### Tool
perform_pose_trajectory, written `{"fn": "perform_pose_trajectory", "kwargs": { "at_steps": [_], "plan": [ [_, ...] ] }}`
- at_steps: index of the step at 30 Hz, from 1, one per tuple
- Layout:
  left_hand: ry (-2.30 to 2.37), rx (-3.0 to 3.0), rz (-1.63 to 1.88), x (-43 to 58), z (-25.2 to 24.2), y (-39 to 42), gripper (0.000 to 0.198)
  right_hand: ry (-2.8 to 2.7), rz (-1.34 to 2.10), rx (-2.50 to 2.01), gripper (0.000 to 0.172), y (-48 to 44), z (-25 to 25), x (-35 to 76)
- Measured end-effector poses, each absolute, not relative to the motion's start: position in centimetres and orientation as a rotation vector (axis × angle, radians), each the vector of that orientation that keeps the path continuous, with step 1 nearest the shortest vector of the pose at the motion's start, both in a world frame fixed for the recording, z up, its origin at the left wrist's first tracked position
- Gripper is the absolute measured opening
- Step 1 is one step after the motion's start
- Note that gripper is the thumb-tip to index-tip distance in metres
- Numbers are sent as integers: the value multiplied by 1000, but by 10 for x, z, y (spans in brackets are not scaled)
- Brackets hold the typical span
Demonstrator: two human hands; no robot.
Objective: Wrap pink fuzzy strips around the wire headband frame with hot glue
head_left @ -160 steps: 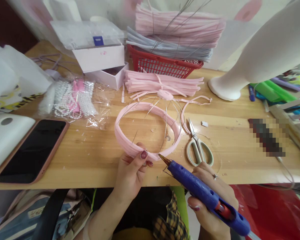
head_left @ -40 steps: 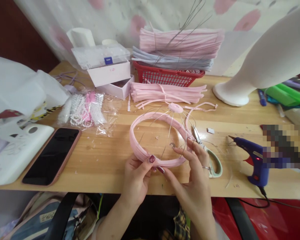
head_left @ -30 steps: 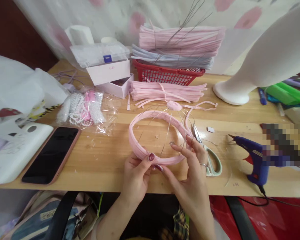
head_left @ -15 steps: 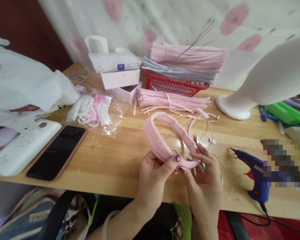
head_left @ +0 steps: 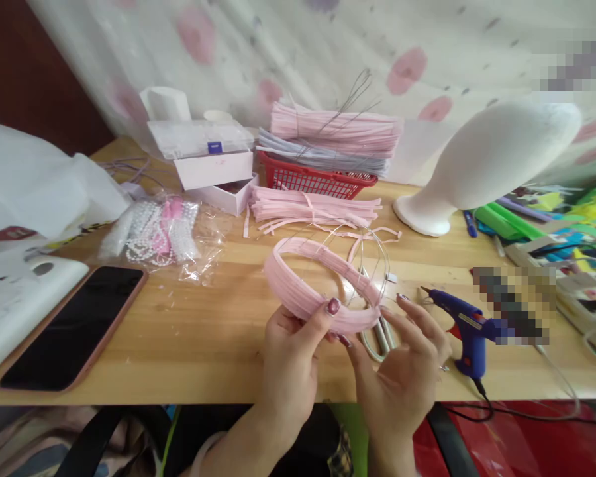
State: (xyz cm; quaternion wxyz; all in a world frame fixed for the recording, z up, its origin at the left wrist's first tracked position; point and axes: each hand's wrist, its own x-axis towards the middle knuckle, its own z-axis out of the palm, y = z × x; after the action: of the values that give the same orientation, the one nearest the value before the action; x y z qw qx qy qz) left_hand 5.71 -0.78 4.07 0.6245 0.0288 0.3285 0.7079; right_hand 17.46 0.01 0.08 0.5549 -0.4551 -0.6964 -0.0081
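Our left hand [head_left: 291, 351] pinched the near rim of the pink ring [head_left: 302, 291], thumb on its outer face and fingers underneath. Our right hand [head_left: 407, 358] was spread beside it, the thumb tip touching the band's lower edge and the other fingers fanned out past its right end. We held the ring tilted above the table [head_left: 203, 331], over the scissors [head_left: 377, 334]. The ring was a broad hoop wrapped in many turns of pale pink strip, ridged along its side, and thin wires [head_left: 372, 255] arched up from its far rim.

Behind it, a red basket [head_left: 318, 180] carried a high stack of pink strips [head_left: 335, 126] over paler grey ones. A white drawer box [head_left: 228, 192] stood pulled open, though we could not make out its contents, and a clear compartment box [head_left: 198, 132] sat on top of it. A plastic bag [head_left: 198, 232] held pearl strings [head_left: 149, 235].

Five seconds earlier our right hand gripped the glue gun [head_left: 464, 324]; now the gun stood on the table to the right. A second earlier the ring lay flat on the wood; now it was lifted clear.
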Motion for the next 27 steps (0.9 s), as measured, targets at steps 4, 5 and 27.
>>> {"fn": "perform_pose_trajectory", "kwargs": {
  "at_steps": [4,5,27],
  "plan": [
    [805,63,1606,56,40,-10,29,-1795,-30,-984,53,5,8,179],
    [812,50,1598,55,40,-10,30,-1824,-17,-962,54,5,10,180],
    [1354,558,1710,11,13,-47,30,-1830,265,-906,51,12,10,201]
  ]
}}
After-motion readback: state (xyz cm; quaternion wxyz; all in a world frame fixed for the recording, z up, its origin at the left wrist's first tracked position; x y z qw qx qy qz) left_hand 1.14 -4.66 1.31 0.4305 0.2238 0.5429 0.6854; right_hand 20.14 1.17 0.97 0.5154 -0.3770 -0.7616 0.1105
